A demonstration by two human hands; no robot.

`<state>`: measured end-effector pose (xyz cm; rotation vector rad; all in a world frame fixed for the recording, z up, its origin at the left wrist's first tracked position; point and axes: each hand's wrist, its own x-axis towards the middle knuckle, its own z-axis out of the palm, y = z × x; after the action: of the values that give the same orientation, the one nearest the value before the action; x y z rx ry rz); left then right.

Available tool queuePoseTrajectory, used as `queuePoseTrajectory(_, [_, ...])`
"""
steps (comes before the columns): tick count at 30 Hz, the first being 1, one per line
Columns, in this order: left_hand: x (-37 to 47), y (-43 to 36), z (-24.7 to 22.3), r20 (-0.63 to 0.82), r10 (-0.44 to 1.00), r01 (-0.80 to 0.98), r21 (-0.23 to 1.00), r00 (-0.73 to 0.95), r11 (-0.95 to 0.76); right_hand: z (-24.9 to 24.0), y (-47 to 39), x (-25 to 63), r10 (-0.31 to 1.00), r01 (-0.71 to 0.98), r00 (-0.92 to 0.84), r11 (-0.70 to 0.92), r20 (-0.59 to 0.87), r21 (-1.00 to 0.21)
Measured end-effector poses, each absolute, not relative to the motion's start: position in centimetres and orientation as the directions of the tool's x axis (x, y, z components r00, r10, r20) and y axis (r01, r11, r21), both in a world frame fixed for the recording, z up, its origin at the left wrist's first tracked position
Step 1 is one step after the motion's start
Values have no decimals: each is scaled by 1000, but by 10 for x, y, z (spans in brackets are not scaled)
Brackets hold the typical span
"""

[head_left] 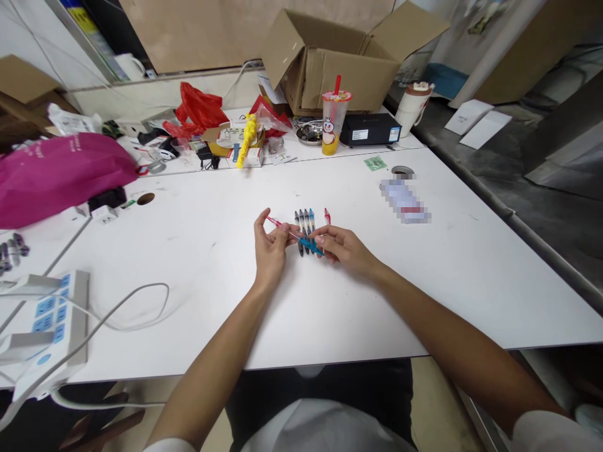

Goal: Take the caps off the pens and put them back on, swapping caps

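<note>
My left hand [273, 248] is closed, thumb and fingers pinching a thin red pen refill [273, 221] that slants down to the right. My right hand [346, 248] pinches a blue pen barrel [308, 244] in line with it. The two pieces meet between my hands; whether the refill is inside the barrel I cannot tell. Beneath my fingers lies a row of several pens [303, 220], dark ones on the left and a blue-topped pen [311, 216] at the right end. A red-topped pen [326, 216] lies apart, its lower part hidden by my right hand.
A tall cup with a red straw [330, 125], a black box [370, 130] and an open cardboard box [348, 69] stand at the back. A tape roll [402, 171] lies at the right. On the left are a magenta bag [66, 176] and a power strip [70, 320] with a looping cable.
</note>
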<state>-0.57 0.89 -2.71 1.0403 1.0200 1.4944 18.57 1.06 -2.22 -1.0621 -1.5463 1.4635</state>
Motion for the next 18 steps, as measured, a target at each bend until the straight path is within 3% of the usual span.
queuePoseTrajectory(8, [-11, 12, -27, 138, 982, -197, 967, -128, -161, -24, 15, 192, 958, 137, -272, 130, 88, -982])
queuePoseTrajectory(13, [-13, 12, -25, 136, 986, -191, 970, -101, -153, -24, 7, 192, 865, 217, -481, 277, 144, -936])
queuePoseTrajectory(18, [-10, 9, -23, 19, 998, -182, 983, -57, -30, -28, 0, 186, 727, 232, -631, 509, 270, -829])
